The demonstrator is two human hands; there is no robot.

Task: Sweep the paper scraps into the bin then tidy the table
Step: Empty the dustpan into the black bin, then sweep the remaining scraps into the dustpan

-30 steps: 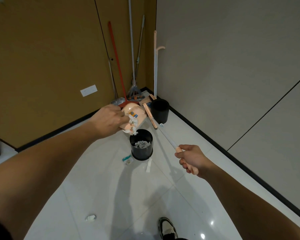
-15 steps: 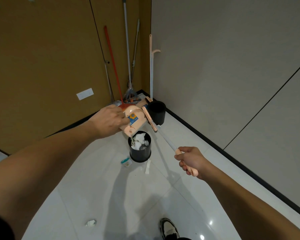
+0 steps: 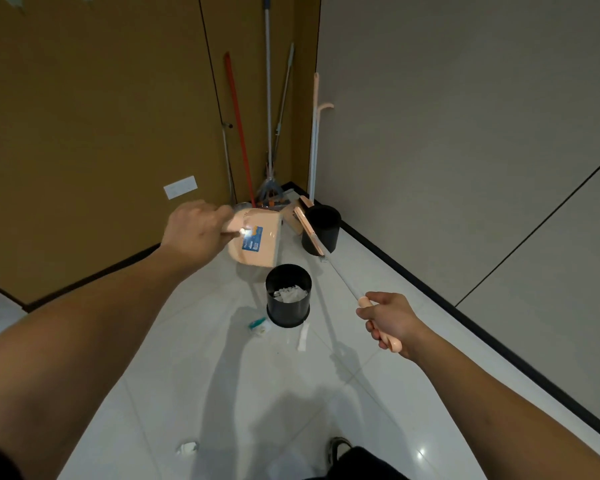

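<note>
The left hand (image 3: 196,230) is curled round the handle of a peach dustpan (image 3: 257,241), holding it raised and tilted above and just behind the black bin (image 3: 288,295); a blue label shows on the pan's underside. The right hand (image 3: 390,320) grips the peach end of a broom handle (image 3: 343,280), whose pale shaft runs up and away to the broom head (image 3: 307,230), which sits against a second black bin (image 3: 321,228) near the corner. White paper scraps (image 3: 290,294) lie inside the nearer bin. On the floor (image 3: 222,393) beside it lie a teal-and-white scrap (image 3: 258,325) and a white paper strip (image 3: 303,337); another crumpled scrap (image 3: 187,446) lies nearer the person's shoe (image 3: 338,450). Mops and brooms (image 3: 269,133) lean in the corner.
</note>
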